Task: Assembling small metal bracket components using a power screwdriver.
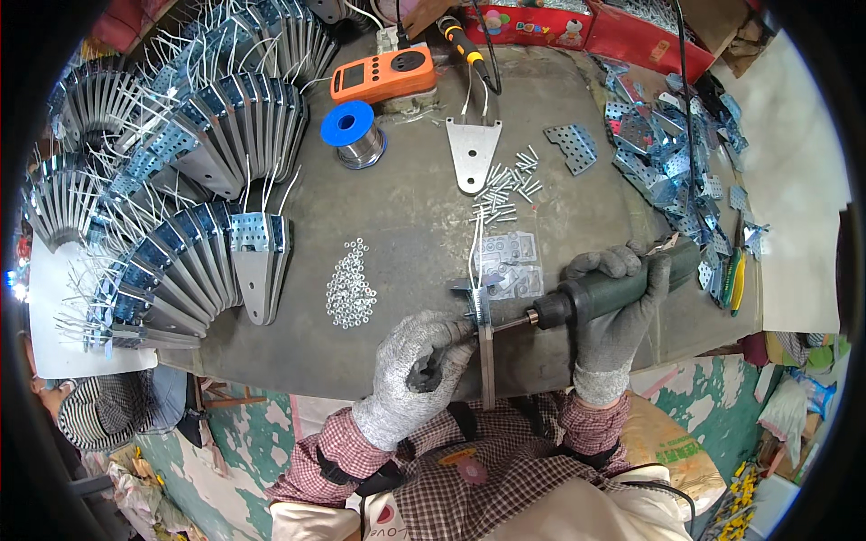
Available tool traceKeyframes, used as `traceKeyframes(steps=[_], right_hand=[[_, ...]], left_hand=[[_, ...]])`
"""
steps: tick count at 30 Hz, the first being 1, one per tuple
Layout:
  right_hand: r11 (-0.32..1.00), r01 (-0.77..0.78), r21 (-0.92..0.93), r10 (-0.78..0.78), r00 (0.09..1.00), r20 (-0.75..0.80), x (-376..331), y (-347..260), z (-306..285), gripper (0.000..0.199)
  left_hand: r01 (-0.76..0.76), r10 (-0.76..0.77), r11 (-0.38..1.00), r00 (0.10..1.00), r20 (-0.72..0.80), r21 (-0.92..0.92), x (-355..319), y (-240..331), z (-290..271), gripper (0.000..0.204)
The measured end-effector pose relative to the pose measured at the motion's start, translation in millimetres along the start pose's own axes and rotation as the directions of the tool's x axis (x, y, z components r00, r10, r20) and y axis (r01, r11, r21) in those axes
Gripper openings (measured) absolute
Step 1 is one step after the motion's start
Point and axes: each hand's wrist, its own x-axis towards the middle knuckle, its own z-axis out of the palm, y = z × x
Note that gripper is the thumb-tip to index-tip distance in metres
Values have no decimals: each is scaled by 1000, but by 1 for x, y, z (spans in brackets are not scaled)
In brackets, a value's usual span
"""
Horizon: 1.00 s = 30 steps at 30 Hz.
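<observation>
My left hand (408, 361), in a grey knit glove, pinches a flat metal plate assembly (487, 368) stood on edge, with white wires (476, 248) rising from its far end. In a matching glove, my right hand (606, 347) grips a dark green power screwdriver (591, 296) from below and behind. Its bit (516, 322) points left and meets the assembly's side near my left fingertips. Whatever fastener sits at the contact is hidden. Just beyond lie a clear plastic template (516, 261), loose screws (507, 191) and a pile of small nuts (352, 284).
Finished-looking plate assemblies with wires (257, 257) fan out at left. An orange meter (383, 75), solder spool (354, 135), soldering iron (462, 43) and grey plate (474, 153) lie at the back. Perforated blue metal pieces (672, 158) and pliers (735, 279) are at right.
</observation>
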Motion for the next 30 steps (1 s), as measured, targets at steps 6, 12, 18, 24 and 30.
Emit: traceKeyframes(steps=[6, 12, 18, 24, 30], right_hand=[[996, 25, -90, -27, 999, -26, -1, 3, 5, 26], [990, 30, -138, -34, 999, -27, -2, 3, 6, 28], [998, -20, -53, 20, 1000, -11, 0, 4, 3, 26], [998, 40, -50, -39, 999, 26, -2, 4, 0, 27], [992, 62, -111, -64, 998, -15, -2, 5, 2, 27]], left_hand=[[-69, 60, 988, 996, 74, 137, 5, 1, -9, 20], [-257, 231, 924, 965, 123, 281, 26, 10, -19, 37], [-117, 100, 985, 986, 131, 129, 25, 9, -18, 34], [-58, 34, 983, 990, 140, 173, 23, 23, -6, 30], [-106, 97, 990, 990, 104, 89, 16, 8, -7, 29]])
